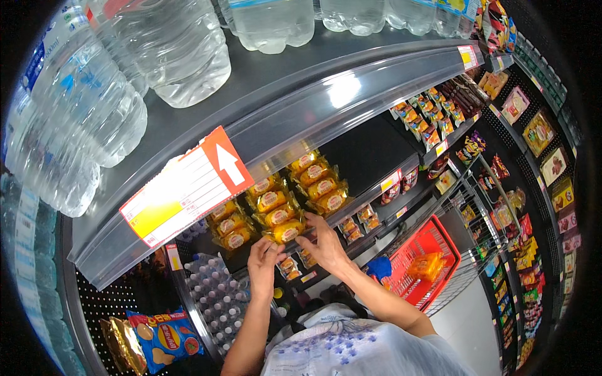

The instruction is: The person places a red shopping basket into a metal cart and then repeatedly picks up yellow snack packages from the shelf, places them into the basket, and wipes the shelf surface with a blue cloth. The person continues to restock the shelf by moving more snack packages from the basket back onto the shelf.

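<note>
Wrapped yellow cakes stand in rows on a black shelf below the water bottles. My left hand (264, 261) has its fingers bent at the lower left edge of the front cake packet (286, 231) in the middle row. It seems to touch the wrapper, but a firm grip does not show. At the packet's right edge is my right hand (327, 246), its thumb and forefinger spread apart. Another row of cake packets (324, 187) lies to the right. To the left sits a shorter row of cake packets (235, 238), partly under a large price sign (188, 188).
Large water bottles (174, 56) fill the upper shelf, whose clear-edged front (301, 108) overhangs the cakes. A red basket (423, 263) holding orange packets rests at a wire shopping cart (470, 254). Chip bags (164, 336) and small bottles (218, 301) are lower left.
</note>
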Motion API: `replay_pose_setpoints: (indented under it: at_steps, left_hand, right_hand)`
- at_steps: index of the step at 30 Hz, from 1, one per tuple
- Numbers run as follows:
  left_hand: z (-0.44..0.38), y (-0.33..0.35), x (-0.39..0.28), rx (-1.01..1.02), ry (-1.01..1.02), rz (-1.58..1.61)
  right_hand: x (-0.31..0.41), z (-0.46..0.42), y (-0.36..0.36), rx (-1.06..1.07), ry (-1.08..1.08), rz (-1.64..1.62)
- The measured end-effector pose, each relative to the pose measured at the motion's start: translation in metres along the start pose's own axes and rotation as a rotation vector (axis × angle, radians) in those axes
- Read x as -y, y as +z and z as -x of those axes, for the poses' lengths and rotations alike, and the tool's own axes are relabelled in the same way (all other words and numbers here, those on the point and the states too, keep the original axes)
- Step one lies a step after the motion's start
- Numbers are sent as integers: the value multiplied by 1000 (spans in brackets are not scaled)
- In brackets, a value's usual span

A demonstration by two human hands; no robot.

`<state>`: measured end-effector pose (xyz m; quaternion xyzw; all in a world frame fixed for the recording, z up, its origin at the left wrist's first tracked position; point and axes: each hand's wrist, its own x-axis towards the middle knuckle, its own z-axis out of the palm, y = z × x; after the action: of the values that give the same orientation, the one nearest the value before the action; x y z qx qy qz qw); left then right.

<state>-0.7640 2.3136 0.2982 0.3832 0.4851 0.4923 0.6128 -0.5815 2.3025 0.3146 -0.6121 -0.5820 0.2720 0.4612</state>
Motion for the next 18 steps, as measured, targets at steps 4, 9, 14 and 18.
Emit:
replay_pose_setpoints:
  at_steps: [4, 9, 14, 18]
  left_hand:
    - [12, 10, -11, -46, 110, -61]
    - [35, 26, -18, 112, 110, -110]
    - [46, 58, -8, 389, -29, -226]
    - [30, 63, 5, 359, -1, -294]
  right_hand:
    - [28, 3, -19, 71, 197, -134]
    - [30, 26, -63, 100, 128, -30]
    - [-27, 94, -106, -42, 379, -479]
    - [-80, 153, -165, -360, 684, -1]
